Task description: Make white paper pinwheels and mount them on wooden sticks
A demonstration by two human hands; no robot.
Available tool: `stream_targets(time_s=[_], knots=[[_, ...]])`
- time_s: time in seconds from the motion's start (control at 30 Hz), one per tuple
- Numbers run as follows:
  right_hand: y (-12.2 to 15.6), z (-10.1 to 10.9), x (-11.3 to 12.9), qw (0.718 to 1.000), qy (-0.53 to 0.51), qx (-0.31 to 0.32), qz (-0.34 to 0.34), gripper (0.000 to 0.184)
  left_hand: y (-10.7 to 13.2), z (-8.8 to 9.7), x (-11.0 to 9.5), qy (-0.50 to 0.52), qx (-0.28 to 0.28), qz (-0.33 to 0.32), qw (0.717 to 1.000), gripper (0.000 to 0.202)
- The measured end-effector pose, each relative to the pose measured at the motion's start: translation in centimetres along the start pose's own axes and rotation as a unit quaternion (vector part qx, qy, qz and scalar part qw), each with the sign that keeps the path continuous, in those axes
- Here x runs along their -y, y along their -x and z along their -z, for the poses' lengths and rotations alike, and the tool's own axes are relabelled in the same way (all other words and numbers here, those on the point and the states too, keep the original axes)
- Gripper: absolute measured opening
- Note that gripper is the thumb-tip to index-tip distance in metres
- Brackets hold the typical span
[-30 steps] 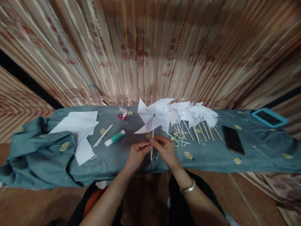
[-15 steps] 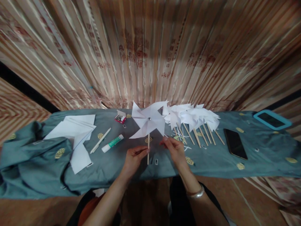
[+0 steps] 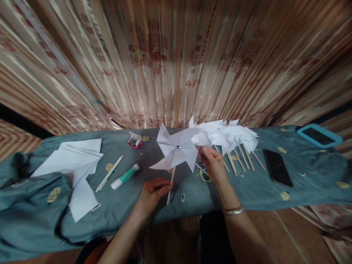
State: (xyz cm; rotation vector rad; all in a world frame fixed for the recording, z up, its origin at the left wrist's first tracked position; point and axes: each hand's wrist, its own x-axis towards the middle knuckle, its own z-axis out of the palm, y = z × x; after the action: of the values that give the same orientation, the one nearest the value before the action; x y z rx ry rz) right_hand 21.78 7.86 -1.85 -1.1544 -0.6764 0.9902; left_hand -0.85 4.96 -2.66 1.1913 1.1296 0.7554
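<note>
A white paper pinwheel (image 3: pixel 182 156) with a shiny pin at its centre stands tilted a little to the right on a thin wooden stick (image 3: pixel 170 189). My left hand (image 3: pixel 150 194) pinches that stick near its lower end, between thumb and fingers. At the pinwheel's right edge, my right hand (image 3: pixel 213 161) has its thumb and fingertips drawn together. The fingertips are close to a blade, and whatever lies between them is hidden. Behind that hand lies a row of finished white pinwheels (image 3: pixel 228 135), their wooden sticks pointing toward me.
Folded white paper sheets (image 3: pixel 82 146), a pale pen (image 3: pixel 110 172), a glue stick (image 3: pixel 125 176) and a small red box of pins (image 3: pixel 134 141) lie to the left. Green-handled scissors (image 3: pixel 205 175) are partly covered by my right hand. A black phone (image 3: pixel 277 168) and a blue-framed tablet (image 3: pixel 319 135) lie right.
The pinwheel has tipped to the right, its stick now slanting. My right hand has moved up toward the blade and the pinwheel row. The view has shifted slightly.
</note>
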Motion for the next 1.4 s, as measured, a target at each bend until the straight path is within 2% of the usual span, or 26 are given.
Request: stream_targets(time_s=[0.23, 0.4, 0.8, 1.4], knots=[[-0.4, -0.9, 0.7, 0.993, -0.076, 0.079, -0.050, 0.039, -0.7, 0.3, -0.3, -0.015, 0.012, 0.009, 1.000, 0.019], [-0.6, -1.0, 0.3, 0.993, -0.067, 0.080, -0.054, 0.035, -0.9, 0.5, -0.3, -0.032, 0.024, 0.000, 0.999, 0.022], [-1.2, -1.2, -0.6, 0.993, -0.061, 0.062, -0.085, 0.028, -1.7, 1.1, -0.3, -0.022, -0.001, 0.002, 1.000, 0.018], [-0.6, -2.0, -1.1, 0.991, -0.045, 0.083, -0.095, 0.031, -2.4, 0.3, -0.3, -0.012, -0.031, -0.010, 0.999, 0.018]])
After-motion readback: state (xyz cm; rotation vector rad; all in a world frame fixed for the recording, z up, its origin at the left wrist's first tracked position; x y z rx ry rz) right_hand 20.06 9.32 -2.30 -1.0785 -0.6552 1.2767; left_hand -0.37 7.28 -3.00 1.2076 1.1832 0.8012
